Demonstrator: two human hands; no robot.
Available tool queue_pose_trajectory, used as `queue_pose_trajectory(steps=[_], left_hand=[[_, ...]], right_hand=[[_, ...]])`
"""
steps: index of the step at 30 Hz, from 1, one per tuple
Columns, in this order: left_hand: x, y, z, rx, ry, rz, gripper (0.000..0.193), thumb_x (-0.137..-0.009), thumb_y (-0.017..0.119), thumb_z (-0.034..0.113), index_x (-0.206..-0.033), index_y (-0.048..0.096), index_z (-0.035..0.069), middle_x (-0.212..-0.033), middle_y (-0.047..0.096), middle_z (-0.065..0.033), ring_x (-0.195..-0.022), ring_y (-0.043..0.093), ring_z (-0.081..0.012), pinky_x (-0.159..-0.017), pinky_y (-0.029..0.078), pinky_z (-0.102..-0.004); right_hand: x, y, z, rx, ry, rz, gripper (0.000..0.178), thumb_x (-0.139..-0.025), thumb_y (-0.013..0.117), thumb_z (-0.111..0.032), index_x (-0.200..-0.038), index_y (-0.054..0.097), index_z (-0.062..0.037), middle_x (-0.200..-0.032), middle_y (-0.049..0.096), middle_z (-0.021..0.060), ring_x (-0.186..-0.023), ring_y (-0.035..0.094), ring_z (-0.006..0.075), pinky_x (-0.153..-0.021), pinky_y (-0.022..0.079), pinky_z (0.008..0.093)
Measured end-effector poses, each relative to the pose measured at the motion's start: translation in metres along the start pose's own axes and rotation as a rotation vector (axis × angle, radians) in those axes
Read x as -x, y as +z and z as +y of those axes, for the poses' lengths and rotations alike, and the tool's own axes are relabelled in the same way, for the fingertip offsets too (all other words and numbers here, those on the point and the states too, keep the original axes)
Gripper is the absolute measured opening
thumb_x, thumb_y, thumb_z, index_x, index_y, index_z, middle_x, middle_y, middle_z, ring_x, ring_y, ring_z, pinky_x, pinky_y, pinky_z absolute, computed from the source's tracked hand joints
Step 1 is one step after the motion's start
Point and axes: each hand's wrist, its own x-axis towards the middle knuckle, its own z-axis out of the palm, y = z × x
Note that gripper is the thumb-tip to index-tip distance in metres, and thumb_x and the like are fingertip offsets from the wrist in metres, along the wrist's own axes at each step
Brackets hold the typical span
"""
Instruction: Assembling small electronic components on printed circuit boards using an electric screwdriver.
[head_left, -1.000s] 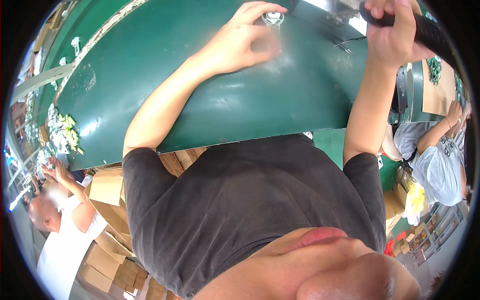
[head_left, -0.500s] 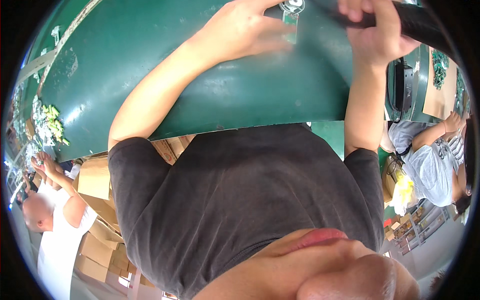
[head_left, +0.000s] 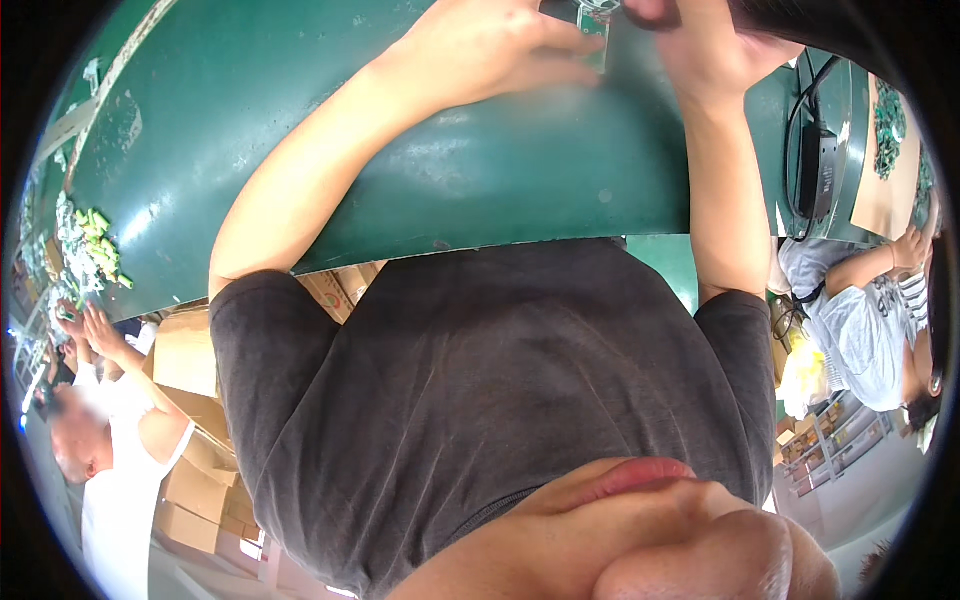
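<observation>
At the top middle, my left hand (head_left: 480, 45) reaches in with bent fingers at the left edge of a small green circuit board (head_left: 594, 45). Its fingertips are blurred and appear to grip the board. A round, clear-and-silver part (head_left: 600, 5) sits at the board's far end, cut off by the upper picture edge. To the right of it, my right hand (head_left: 705, 50) is closed around a thick black object (head_left: 800, 18), which looks like a tool handle. Its far end is out of the picture, and the fingers partly hide it.
Both forearms rest over the green tabletop (head_left: 520, 190). A black power adapter (head_left: 818, 170) with a cord lies at right, near green boards (head_left: 888, 130) on brown cardboard. Yellow-green parts (head_left: 100, 240) are heaped far left. People sit on both sides; cardboard boxes (head_left: 190, 350) stand below left.
My right hand and the black object have moved left and up in the picture, closer to the circuit board. The board and my left hand have shifted slightly up and right.
</observation>
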Motion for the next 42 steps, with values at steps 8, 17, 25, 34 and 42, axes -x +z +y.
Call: queue_pose_trajectory(steps=[8, 17, 25, 34, 42], left_hand=[[-0.001, 0.000, -0.003, 0.039, 0.018, 0.002, 0.027, -0.078, 0.084, 0.024, -0.094, 0.081, 0.003, -0.142, 0.053, -0.0274, -0.130, 0.056, -0.0407, -0.107, 0.049, -0.0425], [0.001, 0.000, -0.007, 0.009, 0.039, 0.017, 0.027, -0.078, 0.084, 0.025, -0.093, 0.080, 0.003, -0.142, 0.053, -0.0274, -0.130, 0.056, -0.0400, -0.106, 0.049, -0.0423], [0.000, 0.002, -0.005, 0.046, 0.029, 0.015, 0.027, -0.077, 0.084, 0.025, -0.093, 0.080, 0.003, -0.142, 0.052, -0.0280, -0.129, 0.056, -0.0411, -0.106, 0.049, -0.0422], [-0.038, -0.039, 0.001, 0.100, -0.171, -0.035, 0.016, -0.076, 0.079, 0.011, -0.079, 0.067, 0.001, -0.119, 0.063, -0.0201, -0.100, 0.068, -0.0378, -0.085, 0.055, -0.0431], [-0.098, -0.111, -0.193, -0.310, -0.165, 0.155, 0.029, -0.078, 0.082, 0.023, -0.095, 0.066, 0.006, -0.111, 0.068, -0.0191, -0.107, 0.064, -0.0387, -0.097, 0.050, -0.0430]], right_hand=[[-0.007, 0.008, -0.009, -0.011, 0.029, 0.003, 0.062, -0.095, 0.059, 0.007, -0.148, 0.026, -0.0015, -0.066, 0.053, 0.0066, -0.047, 0.048, 0.0134, -0.049, 0.045, 0.0275], [-0.001, 0.004, 0.003, -0.006, 0.026, -0.033, 0.061, -0.095, 0.058, 0.006, -0.146, 0.027, -0.0022, -0.066, 0.052, 0.0065, -0.046, 0.048, 0.0138, -0.048, 0.044, 0.0271], [0.006, 0.006, 0.002, 0.065, 0.051, 0.010, 0.060, -0.093, 0.062, 0.007, -0.143, 0.030, -0.0013, -0.068, 0.054, 0.0064, -0.048, 0.049, 0.0125, -0.049, 0.042, 0.0248], [0.012, -0.007, -0.003, 0.038, 0.040, 0.092, 0.032, -0.093, 0.062, 0.007, -0.120, 0.045, 0.0007, -0.070, 0.058, 0.0067, -0.050, 0.052, 0.0142, -0.048, 0.044, 0.0284], [0.007, 0.013, -0.011, 0.065, 0.191, 0.137, 0.011, -0.089, 0.066, 0.010, -0.095, 0.065, 0.0012, -0.074, 0.065, 0.0036, -0.057, 0.058, 0.0107, -0.052, 0.046, 0.0253]])
